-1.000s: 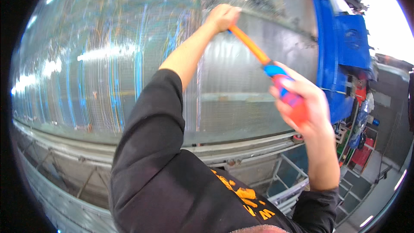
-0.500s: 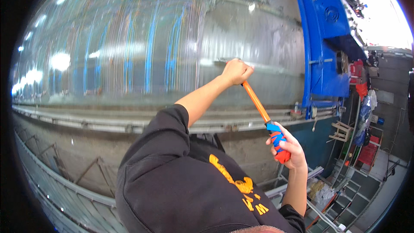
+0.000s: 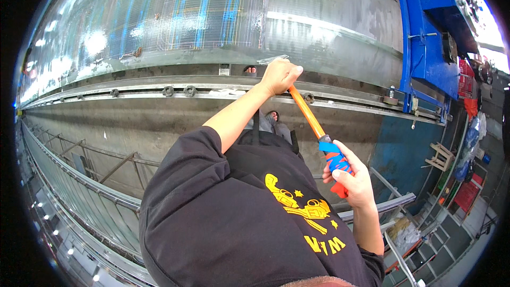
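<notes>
A tool with a long orange shaft (image 3: 307, 110) slants across in front of me. Its grip (image 3: 334, 160) is wrapped in blue and red tape. My left hand (image 3: 281, 76) is closed round the shaft's far end, at the near edge of a broad shiny grey surface (image 3: 334, 34). Whatever head the tool has is mostly hidden by that hand; a thin pale edge shows just beyond it. Lower and to the right, my right hand (image 3: 358, 180) is wrapped round the taped grip. Blue and orange lines run across the left half of the grey surface.
A metal rail (image 3: 202, 91) with several nuts runs along the surface's near side. At the right stands a blue machine frame (image 3: 435, 53). Metal railings (image 3: 106, 191) lie at lower left. A small wooden stool (image 3: 440, 157) and a red crate (image 3: 468, 194) are further right.
Both hands and the tool have come back toward me over the surface, with the left hand now at its near edge. My view has shifted, showing more rail and floor.
</notes>
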Demonstrator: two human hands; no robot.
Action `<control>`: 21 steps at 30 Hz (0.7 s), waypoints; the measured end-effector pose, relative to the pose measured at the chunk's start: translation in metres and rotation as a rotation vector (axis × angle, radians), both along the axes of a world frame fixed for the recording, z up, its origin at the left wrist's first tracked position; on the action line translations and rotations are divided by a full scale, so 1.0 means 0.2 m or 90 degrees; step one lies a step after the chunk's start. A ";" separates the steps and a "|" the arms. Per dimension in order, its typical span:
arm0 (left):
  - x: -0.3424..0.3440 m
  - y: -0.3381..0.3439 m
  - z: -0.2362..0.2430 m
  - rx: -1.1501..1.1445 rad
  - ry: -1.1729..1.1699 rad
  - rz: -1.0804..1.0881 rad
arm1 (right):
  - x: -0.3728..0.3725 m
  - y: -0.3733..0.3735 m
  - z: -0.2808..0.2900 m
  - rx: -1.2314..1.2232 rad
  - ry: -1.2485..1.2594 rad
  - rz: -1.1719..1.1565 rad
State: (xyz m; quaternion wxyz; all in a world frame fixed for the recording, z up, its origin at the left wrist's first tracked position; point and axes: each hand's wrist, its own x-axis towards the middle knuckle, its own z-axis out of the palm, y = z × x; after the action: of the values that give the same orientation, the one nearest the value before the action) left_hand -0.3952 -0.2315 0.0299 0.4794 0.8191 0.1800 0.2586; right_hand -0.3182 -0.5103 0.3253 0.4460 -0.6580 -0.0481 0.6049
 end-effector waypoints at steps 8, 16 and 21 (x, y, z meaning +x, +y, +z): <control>0.09 0.25 -0.02 -0.085 -0.022 0.024 | 0.09 0.42 0.08 -0.109 0.068 0.001; 0.43 0.86 -0.10 -0.120 -0.051 0.012 | 0.40 1.08 0.07 -0.184 0.040 0.045; 0.79 1.47 -0.11 -0.061 -0.009 0.016 | 0.67 1.60 -0.01 -0.151 0.022 0.010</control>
State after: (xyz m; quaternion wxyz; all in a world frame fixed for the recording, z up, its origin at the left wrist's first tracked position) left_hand -0.2367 0.0632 0.0080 0.5158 0.7911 0.1990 0.2619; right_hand -0.1841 -0.1900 0.3230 0.3608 -0.6955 0.0265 0.6208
